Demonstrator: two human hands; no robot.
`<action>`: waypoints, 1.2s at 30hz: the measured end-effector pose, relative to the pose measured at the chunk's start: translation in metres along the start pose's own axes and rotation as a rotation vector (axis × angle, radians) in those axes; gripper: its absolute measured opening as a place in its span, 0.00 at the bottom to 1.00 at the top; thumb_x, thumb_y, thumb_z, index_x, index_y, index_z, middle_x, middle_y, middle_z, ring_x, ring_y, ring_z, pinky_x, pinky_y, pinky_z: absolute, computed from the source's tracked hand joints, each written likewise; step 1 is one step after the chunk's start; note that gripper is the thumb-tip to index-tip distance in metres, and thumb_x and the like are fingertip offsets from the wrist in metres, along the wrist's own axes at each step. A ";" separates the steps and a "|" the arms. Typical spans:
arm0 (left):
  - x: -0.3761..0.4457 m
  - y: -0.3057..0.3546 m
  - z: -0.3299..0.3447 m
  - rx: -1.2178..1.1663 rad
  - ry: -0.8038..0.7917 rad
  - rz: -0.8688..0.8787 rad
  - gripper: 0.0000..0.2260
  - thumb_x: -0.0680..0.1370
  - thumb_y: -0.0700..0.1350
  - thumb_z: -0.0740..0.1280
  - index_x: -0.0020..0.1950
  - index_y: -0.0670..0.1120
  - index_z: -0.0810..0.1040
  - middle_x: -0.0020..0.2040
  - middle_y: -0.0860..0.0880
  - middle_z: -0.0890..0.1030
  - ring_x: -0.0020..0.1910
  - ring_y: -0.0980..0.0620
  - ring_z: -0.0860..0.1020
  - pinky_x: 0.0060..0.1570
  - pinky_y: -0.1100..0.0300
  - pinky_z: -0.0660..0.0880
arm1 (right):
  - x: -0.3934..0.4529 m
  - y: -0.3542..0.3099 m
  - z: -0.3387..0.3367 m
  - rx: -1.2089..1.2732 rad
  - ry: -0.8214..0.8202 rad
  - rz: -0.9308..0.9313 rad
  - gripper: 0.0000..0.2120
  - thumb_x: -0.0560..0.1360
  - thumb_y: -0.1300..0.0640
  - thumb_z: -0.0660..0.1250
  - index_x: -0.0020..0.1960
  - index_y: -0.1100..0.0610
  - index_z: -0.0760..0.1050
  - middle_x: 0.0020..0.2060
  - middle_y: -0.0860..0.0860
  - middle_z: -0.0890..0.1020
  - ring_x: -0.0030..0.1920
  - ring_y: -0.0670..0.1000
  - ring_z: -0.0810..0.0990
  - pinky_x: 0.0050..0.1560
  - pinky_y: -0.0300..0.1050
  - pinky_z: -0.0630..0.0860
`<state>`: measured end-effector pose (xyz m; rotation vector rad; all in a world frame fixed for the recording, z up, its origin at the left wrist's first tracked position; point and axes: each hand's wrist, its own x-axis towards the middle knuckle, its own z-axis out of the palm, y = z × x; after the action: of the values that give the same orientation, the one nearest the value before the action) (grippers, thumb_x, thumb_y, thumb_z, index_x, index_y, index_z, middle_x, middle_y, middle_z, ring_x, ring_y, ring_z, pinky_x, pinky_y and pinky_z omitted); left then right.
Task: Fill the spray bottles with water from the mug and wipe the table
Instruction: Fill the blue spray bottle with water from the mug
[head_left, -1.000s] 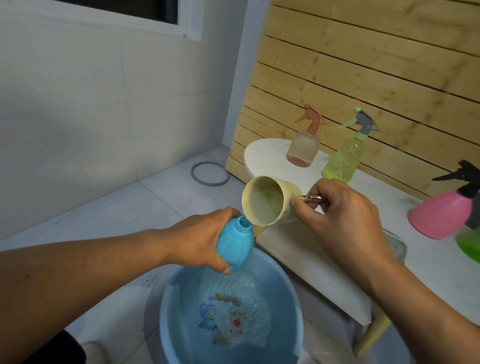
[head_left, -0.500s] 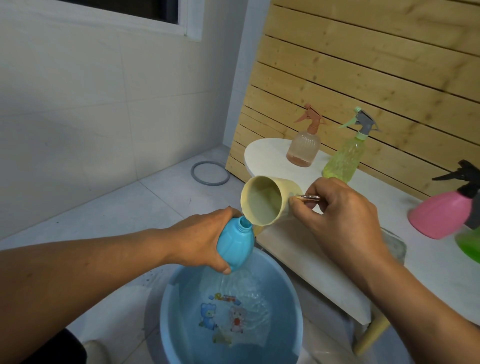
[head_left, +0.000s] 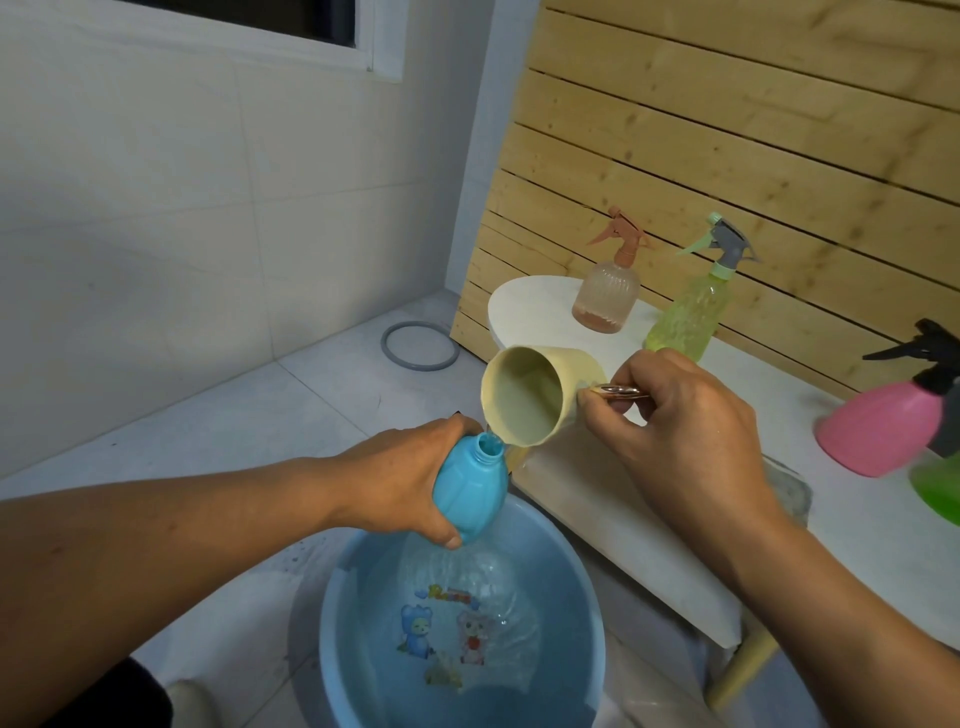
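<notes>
Two hands work: left hand (head_left: 400, 475) grips blue bottle (head_left: 470, 491), right hand (head_left: 675, 431) grips tilted mug (head_left: 535, 395).

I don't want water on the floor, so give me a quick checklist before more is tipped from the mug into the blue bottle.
1. Cap off the round blue plastic bottle: ok, its neck is open.
2. Left hand grips the bottle: ok.
3. Right hand holds the tilted cream plastic mug by its handle: ok.
4. Mug lip over the bottle neck: ok, it sits right at the opening.
5. Blue plastic basin under the bottle to catch spills: ok.
6. How full the bottle is: cannot tell, it is opaque.
</notes>
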<state>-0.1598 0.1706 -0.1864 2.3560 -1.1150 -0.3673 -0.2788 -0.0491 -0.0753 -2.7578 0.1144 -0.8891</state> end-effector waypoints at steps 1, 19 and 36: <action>0.000 0.000 0.000 -0.002 -0.002 0.000 0.43 0.65 0.61 0.82 0.72 0.63 0.59 0.63 0.62 0.73 0.58 0.57 0.77 0.55 0.55 0.81 | 0.000 0.000 0.000 -0.001 0.000 -0.004 0.12 0.75 0.45 0.70 0.38 0.48 0.72 0.32 0.43 0.70 0.34 0.47 0.68 0.33 0.37 0.60; -0.001 0.001 0.000 -0.004 0.003 0.004 0.43 0.66 0.61 0.82 0.73 0.63 0.59 0.63 0.62 0.73 0.58 0.58 0.77 0.54 0.59 0.80 | -0.001 -0.004 -0.002 -0.023 0.034 -0.060 0.11 0.75 0.45 0.69 0.39 0.48 0.71 0.34 0.43 0.70 0.35 0.48 0.67 0.32 0.37 0.59; -0.002 0.001 -0.001 -0.018 -0.002 0.002 0.43 0.66 0.61 0.82 0.73 0.63 0.59 0.61 0.63 0.73 0.57 0.58 0.77 0.54 0.59 0.80 | -0.002 -0.005 0.000 -0.072 0.090 -0.118 0.11 0.75 0.45 0.69 0.41 0.52 0.77 0.35 0.45 0.72 0.37 0.49 0.69 0.34 0.43 0.62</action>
<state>-0.1617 0.1718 -0.1850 2.3387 -1.1107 -0.3773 -0.2805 -0.0440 -0.0754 -2.8154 -0.0013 -1.0592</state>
